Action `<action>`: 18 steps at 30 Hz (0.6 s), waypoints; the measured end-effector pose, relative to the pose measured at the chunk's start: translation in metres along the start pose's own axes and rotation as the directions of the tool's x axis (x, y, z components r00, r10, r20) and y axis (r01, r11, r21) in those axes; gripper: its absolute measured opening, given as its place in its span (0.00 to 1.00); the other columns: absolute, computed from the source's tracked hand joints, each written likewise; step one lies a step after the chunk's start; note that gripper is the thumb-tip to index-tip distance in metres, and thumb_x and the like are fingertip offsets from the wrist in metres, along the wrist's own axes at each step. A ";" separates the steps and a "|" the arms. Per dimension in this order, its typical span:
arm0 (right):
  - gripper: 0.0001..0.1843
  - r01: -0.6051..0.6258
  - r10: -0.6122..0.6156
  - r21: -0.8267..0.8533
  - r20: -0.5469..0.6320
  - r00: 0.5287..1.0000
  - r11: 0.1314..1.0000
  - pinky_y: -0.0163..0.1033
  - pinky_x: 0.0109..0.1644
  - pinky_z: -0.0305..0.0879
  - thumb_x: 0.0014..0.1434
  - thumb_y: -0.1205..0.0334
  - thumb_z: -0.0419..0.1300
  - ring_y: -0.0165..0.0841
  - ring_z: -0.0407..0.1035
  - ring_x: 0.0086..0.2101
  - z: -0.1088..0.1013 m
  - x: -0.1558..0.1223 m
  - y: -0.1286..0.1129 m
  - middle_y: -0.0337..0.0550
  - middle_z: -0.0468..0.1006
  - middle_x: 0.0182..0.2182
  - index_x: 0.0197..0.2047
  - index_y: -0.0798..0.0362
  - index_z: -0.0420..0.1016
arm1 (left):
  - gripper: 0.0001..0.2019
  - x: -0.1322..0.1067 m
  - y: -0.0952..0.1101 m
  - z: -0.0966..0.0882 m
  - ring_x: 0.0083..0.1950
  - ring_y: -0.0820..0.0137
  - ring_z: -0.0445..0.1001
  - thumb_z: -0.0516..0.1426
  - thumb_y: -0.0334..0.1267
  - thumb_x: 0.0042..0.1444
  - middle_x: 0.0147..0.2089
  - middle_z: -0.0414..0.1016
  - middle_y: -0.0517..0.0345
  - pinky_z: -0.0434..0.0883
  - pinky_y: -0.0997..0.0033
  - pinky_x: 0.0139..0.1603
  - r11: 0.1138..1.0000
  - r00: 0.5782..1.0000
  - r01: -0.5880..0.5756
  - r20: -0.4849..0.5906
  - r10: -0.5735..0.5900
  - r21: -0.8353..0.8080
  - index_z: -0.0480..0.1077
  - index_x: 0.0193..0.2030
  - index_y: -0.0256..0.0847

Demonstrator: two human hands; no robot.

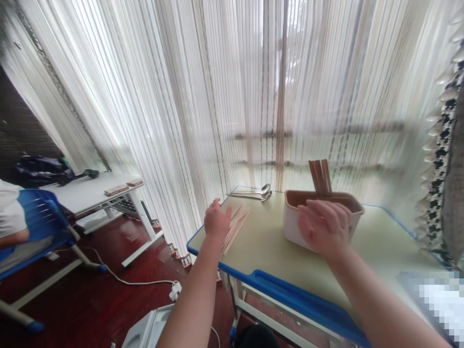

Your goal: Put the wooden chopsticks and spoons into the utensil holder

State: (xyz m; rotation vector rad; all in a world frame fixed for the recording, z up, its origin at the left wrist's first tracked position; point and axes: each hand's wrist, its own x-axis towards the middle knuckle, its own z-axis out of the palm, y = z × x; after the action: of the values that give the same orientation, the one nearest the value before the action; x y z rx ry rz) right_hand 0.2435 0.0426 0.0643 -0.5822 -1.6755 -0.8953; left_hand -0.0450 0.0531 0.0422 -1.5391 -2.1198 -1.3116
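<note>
My left hand (216, 221) is at the left side of the desk, thumb and fingers apart, beside a loose bundle of pale wooden chopsticks (237, 227). I see nothing held in it. In front of a whitish bin with a tan inside (291, 227) is my right hand (326, 228), a little blurred, fingers loosely bent and apart from the thumb. Nothing shows in its grasp, and it hides part of the bin's front and rim. Several brown chopsticks (319, 178) stand upright in the bin. Metal spoons (263, 192) lie near the desk's back edge.
The desk (268, 241) has a blue rim and a front tray groove (297, 297). A blurred flat object (413, 282) lies at its right. Sheer curtains (246, 96) hang behind. Leftward are a white table (87, 188), a seated person's sleeve (12, 208), and a floor cable (134, 282).
</note>
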 end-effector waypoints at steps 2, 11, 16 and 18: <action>0.19 0.053 -0.079 0.158 0.163 0.983 0.986 0.45 0.50 0.58 0.52 0.67 0.57 0.38 0.63 0.45 0.011 -0.003 -0.020 0.45 0.72 0.43 0.48 0.47 0.69 | 0.20 -0.015 -0.016 0.004 0.46 0.61 0.70 0.53 0.50 0.51 0.42 0.73 0.45 0.64 0.64 0.46 0.996 0.989 -0.020 0.146 0.006 0.088 0.68 0.45 0.37; 0.17 -0.312 -0.116 0.355 0.802 0.586 0.881 0.39 0.46 0.62 0.58 0.67 0.47 0.35 0.64 0.44 0.058 -0.023 -0.063 0.49 0.71 0.44 0.49 0.52 0.69 | 0.16 -0.030 -0.023 0.009 0.42 0.64 0.70 0.55 0.50 0.47 0.39 0.75 0.51 0.63 0.69 0.44 0.993 0.941 -0.076 0.337 0.044 0.085 0.74 0.37 0.42; 0.14 -0.373 -0.079 0.323 0.837 0.542 0.869 0.37 0.46 0.60 0.60 0.65 0.46 0.33 0.65 0.42 0.057 -0.027 -0.063 0.47 0.72 0.41 0.44 0.52 0.71 | 0.12 -0.031 -0.022 0.006 0.42 0.66 0.70 0.56 0.47 0.47 0.37 0.74 0.51 0.64 0.71 0.44 0.995 0.951 -0.089 0.300 0.072 0.045 0.74 0.33 0.41; 0.15 -0.337 -0.099 0.320 0.839 0.535 0.886 0.37 0.46 0.60 0.61 0.65 0.45 0.33 0.64 0.42 0.055 -0.026 -0.066 0.47 0.72 0.40 0.42 0.52 0.72 | 0.11 -0.031 -0.020 0.004 0.42 0.66 0.70 0.56 0.45 0.47 0.37 0.74 0.52 0.64 0.71 0.45 0.994 0.951 -0.096 0.298 0.079 0.043 0.74 0.30 0.41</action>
State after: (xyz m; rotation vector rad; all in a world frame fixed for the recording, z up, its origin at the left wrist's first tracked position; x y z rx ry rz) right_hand 0.1688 0.0491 0.0155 -0.8703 -2.5812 -0.0066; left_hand -0.0473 0.0345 0.0094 -1.8827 -2.2044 -1.0360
